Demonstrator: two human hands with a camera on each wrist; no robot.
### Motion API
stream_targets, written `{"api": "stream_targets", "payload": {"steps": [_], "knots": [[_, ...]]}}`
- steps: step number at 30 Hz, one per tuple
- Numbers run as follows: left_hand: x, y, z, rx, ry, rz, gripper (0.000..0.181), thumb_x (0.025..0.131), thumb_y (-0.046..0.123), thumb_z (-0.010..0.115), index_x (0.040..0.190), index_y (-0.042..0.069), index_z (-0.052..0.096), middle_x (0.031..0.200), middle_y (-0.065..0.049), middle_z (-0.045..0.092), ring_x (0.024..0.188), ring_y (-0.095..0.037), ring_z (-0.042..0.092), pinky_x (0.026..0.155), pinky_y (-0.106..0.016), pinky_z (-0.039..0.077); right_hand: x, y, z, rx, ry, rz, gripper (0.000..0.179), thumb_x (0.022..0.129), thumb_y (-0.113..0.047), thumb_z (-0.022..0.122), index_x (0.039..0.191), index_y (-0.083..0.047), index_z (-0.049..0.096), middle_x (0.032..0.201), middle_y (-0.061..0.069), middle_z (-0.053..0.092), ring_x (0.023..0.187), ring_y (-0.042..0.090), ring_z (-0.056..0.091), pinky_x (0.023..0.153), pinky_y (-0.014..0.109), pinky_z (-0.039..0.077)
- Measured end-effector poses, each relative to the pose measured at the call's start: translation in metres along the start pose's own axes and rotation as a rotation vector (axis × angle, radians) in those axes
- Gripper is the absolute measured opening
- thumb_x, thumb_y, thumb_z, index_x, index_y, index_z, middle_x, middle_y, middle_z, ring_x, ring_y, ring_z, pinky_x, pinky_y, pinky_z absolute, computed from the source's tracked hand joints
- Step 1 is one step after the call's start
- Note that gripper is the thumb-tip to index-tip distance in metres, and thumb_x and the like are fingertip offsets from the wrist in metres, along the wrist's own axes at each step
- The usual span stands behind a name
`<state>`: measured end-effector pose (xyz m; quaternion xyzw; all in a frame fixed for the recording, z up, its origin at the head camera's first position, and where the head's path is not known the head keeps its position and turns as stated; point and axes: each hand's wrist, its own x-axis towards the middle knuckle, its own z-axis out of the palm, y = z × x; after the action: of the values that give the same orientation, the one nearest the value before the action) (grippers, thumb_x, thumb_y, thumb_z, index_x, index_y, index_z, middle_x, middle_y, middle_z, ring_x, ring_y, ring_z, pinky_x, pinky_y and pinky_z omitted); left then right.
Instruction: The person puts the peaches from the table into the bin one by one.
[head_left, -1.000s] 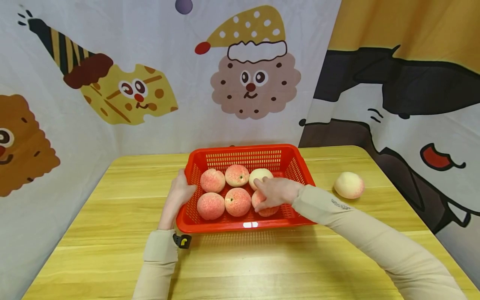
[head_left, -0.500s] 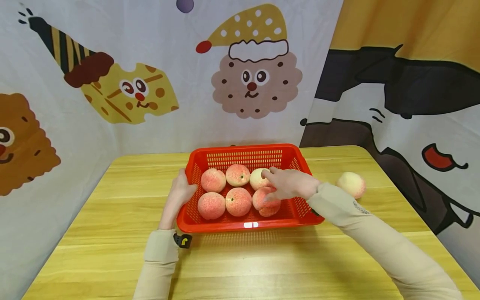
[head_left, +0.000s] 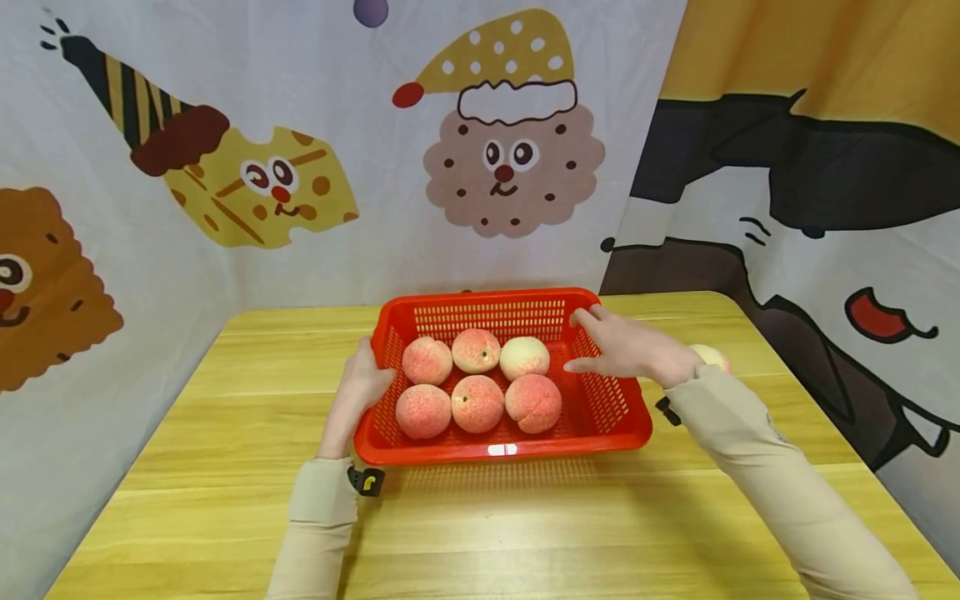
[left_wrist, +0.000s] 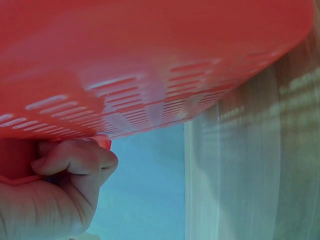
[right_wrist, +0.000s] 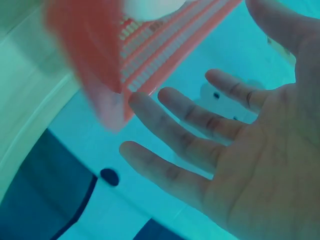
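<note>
A red plastic basket (head_left: 450,455) with slotted walls stands on the table. Several peaches lie in it in two rows, among them a pale peach (head_left: 524,358) at the back and a pink peach (head_left: 533,403) at the front. My left hand (head_left: 365,379) grips the basket's left rim; in the left wrist view its fingers (left_wrist: 75,157) curl over the edge. Over the basket's right wall hovers my right hand (head_left: 626,343), holding nothing. Its fingers (right_wrist: 172,170) are spread and nearly straight in the right wrist view.
One more pale peach (head_left: 711,357) lies on the wooden table (head_left: 480,533) right of the basket, partly hidden behind the right forearm. A cartoon-printed cloth (head_left: 315,275) hangs behind the table and along its sides.
My right hand has left the pink peach at the front right of the rows and moved right, to above the basket's right wall. The left hand stays on the rim.
</note>
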<state>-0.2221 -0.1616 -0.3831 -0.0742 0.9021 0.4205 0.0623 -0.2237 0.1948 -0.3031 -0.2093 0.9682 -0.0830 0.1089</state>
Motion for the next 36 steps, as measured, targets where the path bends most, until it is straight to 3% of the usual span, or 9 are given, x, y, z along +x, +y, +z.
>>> {"api": "stream_targets", "payload": {"steps": [6, 11, 18, 25, 36], "knots": [[0.0, 0.0, 0.0, 0.007, 0.0, -0.002, 0.064, 0.085, 0.005, 0.049, 0.142, -0.004, 0.023, 0.127, -0.029, 0.051, 0.109, -0.038, 0.056, 0.09, -0.05, 0.051, -0.01, 0.026, -0.001, 0.078, 0.045, 0.086, 0.068, 0.083, -0.046, 0.067, 0.131, -0.006, 0.04, 0.132, 0.024, 0.045, 0.113, 0.04, 0.052, 0.092, 0.056, 0.047], [0.0, 0.0, 0.0, 0.007, -0.004, -0.003, 0.064, 0.085, 0.005, 0.049, 0.143, -0.004, 0.023, 0.127, -0.029, 0.05, 0.109, -0.039, 0.056, 0.09, -0.05, 0.051, -0.019, 0.051, 0.0, 0.113, 0.064, 0.141, 0.067, 0.086, -0.041, 0.065, 0.135, -0.004, 0.039, 0.135, 0.027, 0.041, 0.115, 0.043, 0.049, 0.092, 0.06, 0.045], [0.0, 0.0, -0.001, 0.012, 0.001, 0.002, 0.065, 0.084, 0.005, 0.05, 0.143, -0.004, 0.022, 0.127, -0.03, 0.05, 0.11, -0.039, 0.056, 0.091, -0.05, 0.05, -0.027, 0.087, 0.007, 0.073, 0.033, 0.197, 0.071, 0.087, -0.046, 0.061, 0.137, -0.001, 0.037, 0.136, 0.035, 0.036, 0.118, 0.051, 0.043, 0.093, 0.065, 0.04], [-0.001, 0.002, 0.0, 0.001, -0.001, -0.006, 0.065, 0.084, 0.005, 0.05, 0.143, -0.003, 0.023, 0.127, -0.029, 0.05, 0.11, -0.038, 0.056, 0.092, -0.05, 0.05, -0.032, 0.116, 0.02, 0.044, -0.001, 0.251, 0.078, 0.082, -0.047, 0.067, 0.137, 0.001, 0.037, 0.131, 0.038, 0.036, 0.112, 0.052, 0.045, 0.091, 0.064, 0.04], [-0.001, 0.001, -0.001, 0.002, -0.004, -0.008, 0.065, 0.085, 0.004, 0.049, 0.143, -0.004, 0.021, 0.128, -0.029, 0.049, 0.112, -0.039, 0.055, 0.093, -0.05, 0.049, -0.033, 0.14, 0.036, 0.089, -0.061, 0.342, 0.085, 0.078, -0.049, 0.07, 0.139, -0.002, 0.032, 0.129, 0.041, 0.031, 0.111, 0.057, 0.042, 0.088, 0.067, 0.04]]}}
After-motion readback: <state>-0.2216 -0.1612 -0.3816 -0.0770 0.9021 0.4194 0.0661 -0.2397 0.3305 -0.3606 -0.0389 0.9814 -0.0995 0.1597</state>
